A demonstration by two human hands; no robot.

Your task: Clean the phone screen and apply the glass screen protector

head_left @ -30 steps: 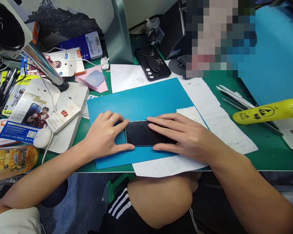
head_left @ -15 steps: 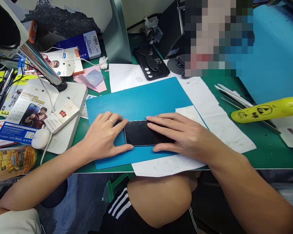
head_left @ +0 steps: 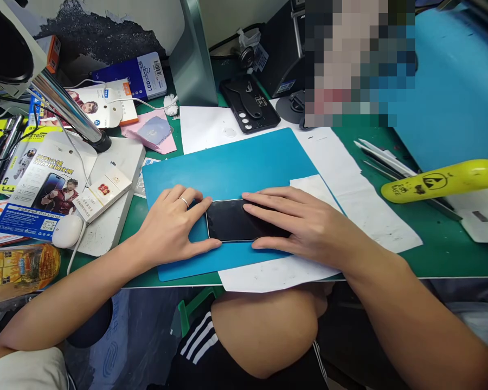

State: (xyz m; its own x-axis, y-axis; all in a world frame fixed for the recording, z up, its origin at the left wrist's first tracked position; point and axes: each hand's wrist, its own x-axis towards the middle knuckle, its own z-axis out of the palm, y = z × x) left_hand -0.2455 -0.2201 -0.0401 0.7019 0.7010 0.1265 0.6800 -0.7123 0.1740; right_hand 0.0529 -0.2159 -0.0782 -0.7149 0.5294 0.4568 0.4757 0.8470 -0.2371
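Note:
A smartphone [head_left: 229,221] with a dark screen and a pale rim lies flat, face up, on a blue mat [head_left: 244,162]. My left hand [head_left: 172,219] grips its left end, thumb at the near corner and index finger at the far corner; a ring shows on one finger. From the right, my right hand [head_left: 305,221] spans the phone, fingertips along its far edge and over the screen, thumb at the near edge. That hand hides the phone's right end.
Under the mat lie sheets of white paper [head_left: 268,275]. Behind it is a phone in a black case [head_left: 250,104]. At right are a yellow-handled tool [head_left: 439,181] and tweezers [head_left: 386,157]. A white lamp base [head_left: 126,184], a cigarette box [head_left: 103,194] and packets crowd the left.
Both hands keep the same hold on the phone. The whole view has shifted very slightly; nothing else has visibly moved.

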